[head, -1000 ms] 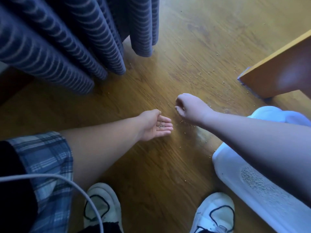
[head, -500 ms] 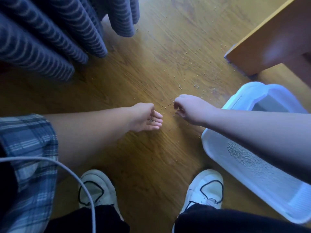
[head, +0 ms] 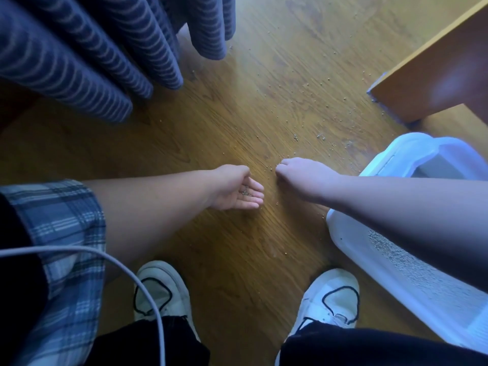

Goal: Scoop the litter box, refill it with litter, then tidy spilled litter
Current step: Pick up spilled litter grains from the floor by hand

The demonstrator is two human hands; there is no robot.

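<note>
Spilled litter grains (head: 295, 138) lie scattered over the wooden floor (head: 237, 114). My left hand (head: 237, 190) is held palm up just above the floor, fingers straight, with a few grains lying in the palm. My right hand (head: 301, 174) is beside it to the right, fingers curled down onto the floor at some grains; what it pinches is hidden. The white litter box (head: 351, 244) stands on the right, under my right forearm, with grey litter (head: 396, 257) inside.
Blue striped curtains (head: 92, 48) hang to the floor at upper left. A wooden furniture corner (head: 427, 75) juts in at upper right. My two white shoes (head: 163, 291) stand at the bottom, and a white cable (head: 126, 270) crosses my left sleeve.
Both hands kept close together and shifted slightly toward the litter box side as my view moved. The right hand stays curled at the grains and the left palm stays open.
</note>
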